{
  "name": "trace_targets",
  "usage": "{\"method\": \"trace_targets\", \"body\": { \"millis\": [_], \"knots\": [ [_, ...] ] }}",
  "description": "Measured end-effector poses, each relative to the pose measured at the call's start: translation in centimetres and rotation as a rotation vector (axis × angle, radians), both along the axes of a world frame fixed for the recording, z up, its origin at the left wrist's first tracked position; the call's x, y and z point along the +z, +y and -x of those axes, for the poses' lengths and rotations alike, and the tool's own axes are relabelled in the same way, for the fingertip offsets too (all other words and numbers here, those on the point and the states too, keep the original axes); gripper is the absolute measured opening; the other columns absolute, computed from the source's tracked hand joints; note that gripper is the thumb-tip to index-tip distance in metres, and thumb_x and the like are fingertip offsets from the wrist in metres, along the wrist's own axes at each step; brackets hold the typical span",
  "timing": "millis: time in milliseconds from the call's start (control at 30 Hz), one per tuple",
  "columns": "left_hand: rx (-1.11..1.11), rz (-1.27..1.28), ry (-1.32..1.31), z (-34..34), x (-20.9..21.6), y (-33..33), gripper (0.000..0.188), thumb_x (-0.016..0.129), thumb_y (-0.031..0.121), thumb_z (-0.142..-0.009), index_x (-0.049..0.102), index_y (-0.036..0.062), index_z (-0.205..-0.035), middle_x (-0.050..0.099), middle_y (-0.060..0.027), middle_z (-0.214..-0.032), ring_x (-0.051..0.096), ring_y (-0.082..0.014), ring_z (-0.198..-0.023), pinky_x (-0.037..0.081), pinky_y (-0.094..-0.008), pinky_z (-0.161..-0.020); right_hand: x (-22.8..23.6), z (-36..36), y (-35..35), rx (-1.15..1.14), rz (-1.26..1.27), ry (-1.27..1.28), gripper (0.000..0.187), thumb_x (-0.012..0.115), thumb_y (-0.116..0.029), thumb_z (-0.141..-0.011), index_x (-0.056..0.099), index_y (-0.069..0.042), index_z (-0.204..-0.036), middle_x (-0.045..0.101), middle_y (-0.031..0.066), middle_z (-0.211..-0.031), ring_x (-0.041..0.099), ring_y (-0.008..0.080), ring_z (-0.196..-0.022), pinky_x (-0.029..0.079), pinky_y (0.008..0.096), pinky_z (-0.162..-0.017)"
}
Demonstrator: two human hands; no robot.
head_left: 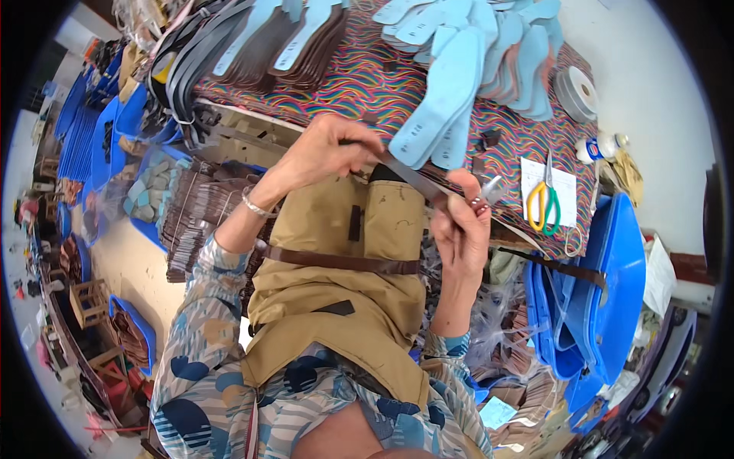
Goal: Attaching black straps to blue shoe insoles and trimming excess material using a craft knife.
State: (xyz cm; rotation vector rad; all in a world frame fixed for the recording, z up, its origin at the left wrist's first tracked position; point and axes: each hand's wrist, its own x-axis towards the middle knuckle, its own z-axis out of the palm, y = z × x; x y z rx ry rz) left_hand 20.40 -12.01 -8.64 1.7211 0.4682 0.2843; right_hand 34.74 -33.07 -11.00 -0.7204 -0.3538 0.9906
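A thin dark brown strip [417,180] stretches between my two hands, over my lap at the table's near edge. My left hand [330,155] pinches its left end with thumb and fingers. At the other end, my right hand [463,223] has its thumb pressed on the strip and the index finger raised. A small silvery-white object [491,190] shows beside the right fingers; its kind is unclear. Light blue insole-shaped pieces [440,103] lie just beyond the hands. Under the strip, a tan apron [321,222] covers my lap, with a brown strap [344,261] across it.
The patterned table [363,88] carries stacked brown pieces with blue tops [310,46], black straps [187,69], yellow-green scissors [544,200] on paper, a white tape roll [575,93] and a bottle [602,147]. Blue tubs [608,291] stand right; bundled brown pieces [200,210] lie left.
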Motion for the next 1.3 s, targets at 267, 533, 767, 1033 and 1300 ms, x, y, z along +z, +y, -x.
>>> {"method": "trace_targets", "body": {
  "millis": [267, 533, 767, 1033, 1300],
  "knots": [
    [-0.229, 0.294, 0.166, 2.1, -2.1, -2.7, 0.016, 0.067, 0.011, -0.088, 0.071, -0.0043, -0.093, 0.065, -0.0053, -0.066, 0.059, -0.009, -0.053, 0.046, -0.022, -0.048, -1.2, -3.9, -4.3, -0.131, -0.319, 0.238, 0.039, 0.051, -0.009, -0.095, 0.053, -0.002, -0.133, 0.062, 0.0146, -0.126, 0.026, 0.0036, -0.042, 0.024, 0.0209, -0.041],
    [-0.24, 0.569, 0.214, 4.3, -3.9, -6.8, 0.018, 0.061, 0.012, -0.093, 0.069, -0.0036, -0.097, 0.063, -0.0048, -0.064, 0.055, -0.0086, -0.052, 0.044, -0.0214, -0.048, -0.4, -7.4, -6.0, -0.516, -0.11, -0.072, 0.042, 0.057, 0.005, -0.086, 0.053, -0.002, -0.126, 0.061, 0.0108, -0.127, 0.026, 0.0012, -0.042, 0.024, 0.0166, -0.039],
    [-0.167, 0.683, 0.224, 5.4, -4.2, -9.6, 0.019, 0.06, 0.013, -0.093, 0.068, -0.0046, -0.094, 0.061, -0.0054, -0.061, 0.054, -0.0091, -0.05, 0.041, -0.0207, -0.043, -1.2, -9.7, -5.9, -0.76, 0.018, -0.199, 0.004, 0.064, -0.01, -0.092, 0.067, -0.009, -0.094, 0.071, 0.0098, -0.077, 0.027, 0.0015, -0.038, 0.019, 0.0203, -0.038],
    [-0.08, 0.584, 0.302, 7.1, -4.4, -11.2, 0.017, 0.063, 0.014, -0.093, 0.066, 0.0001, -0.084, 0.058, -0.0011, -0.058, 0.048, -0.006, -0.045, 0.034, -0.0186, -0.041, -2.6, -11.5, -5.2, -1.074, 0.078, -0.213, 0.018, 0.069, -0.013, -0.089, 0.056, -0.013, -0.077, 0.041, -0.0084, -0.055, 0.028, 0.0013, -0.041, 0.017, 0.0215, -0.039],
    [-0.341, 0.31, 0.262, 9.0, -1.7, -12.4, 0.019, 0.066, 0.016, -0.091, 0.07, 0.0014, -0.08, 0.056, 0.0026, -0.057, 0.049, -0.0029, -0.053, 0.036, -0.0203, -0.046, -2.6, -21.7, -16.2, -1.58, 0.388, -0.493, 0.017, 0.069, -0.015, -0.087, 0.065, -0.004, -0.074, 0.058, 0.0001, -0.068, 0.049, 0.0092, -0.057, 0.037, 0.0265, -0.052]
  ]
}}
